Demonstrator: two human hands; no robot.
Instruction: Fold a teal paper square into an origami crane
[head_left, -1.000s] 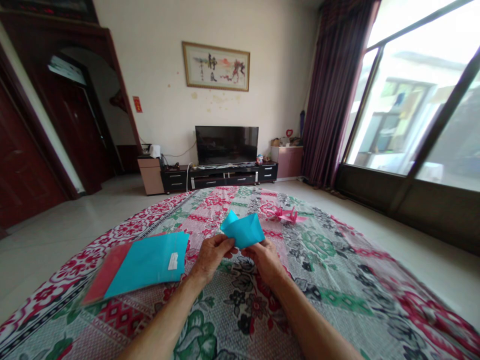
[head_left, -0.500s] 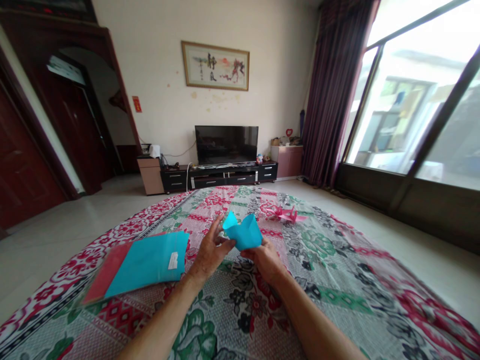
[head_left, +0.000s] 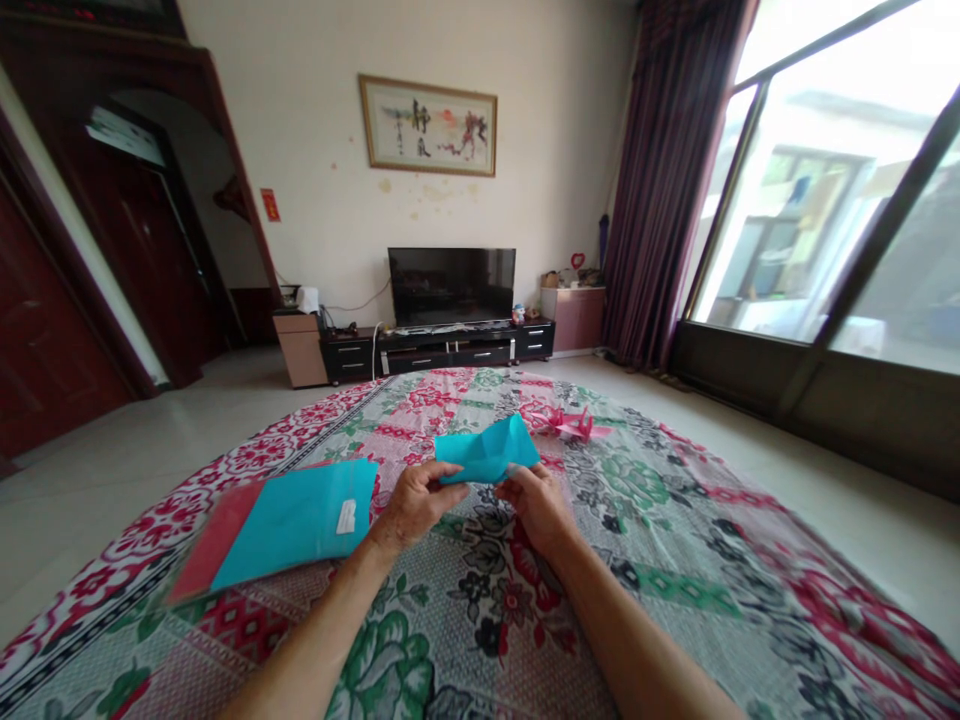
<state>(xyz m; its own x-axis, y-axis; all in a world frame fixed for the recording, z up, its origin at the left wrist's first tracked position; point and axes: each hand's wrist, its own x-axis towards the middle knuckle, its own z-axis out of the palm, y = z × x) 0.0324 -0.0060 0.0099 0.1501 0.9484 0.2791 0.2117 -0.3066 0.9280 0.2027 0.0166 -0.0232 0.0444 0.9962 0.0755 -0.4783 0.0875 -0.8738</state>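
Between my hands, above the tablecloth, is a partly folded sheet of blue paper [head_left: 486, 450], with a raised peak on its right side. My left hand [head_left: 424, 498] pinches its lower left edge between thumb and fingers. At the lower right edge, the thumb of my right hand [head_left: 536, 502] presses on the paper with the fingers beneath. Farther off lie folded pink paper figures [head_left: 576, 425]. To the left rests a clear packet of blue and red paper sheets [head_left: 289, 525] with a small white label.
A patterned tablecloth [head_left: 660, 560] in red, green and grey covers the round table. Beyond it stand a low black cabinet [head_left: 450, 350] and a television [head_left: 452, 287]. A purple curtain [head_left: 652, 200] and a large window are at the right.
The blue paper has gone from a cupped shape with two raised points to a wider, flatter one. My left hand has lowered slightly and its raised fingers have closed onto the paper.
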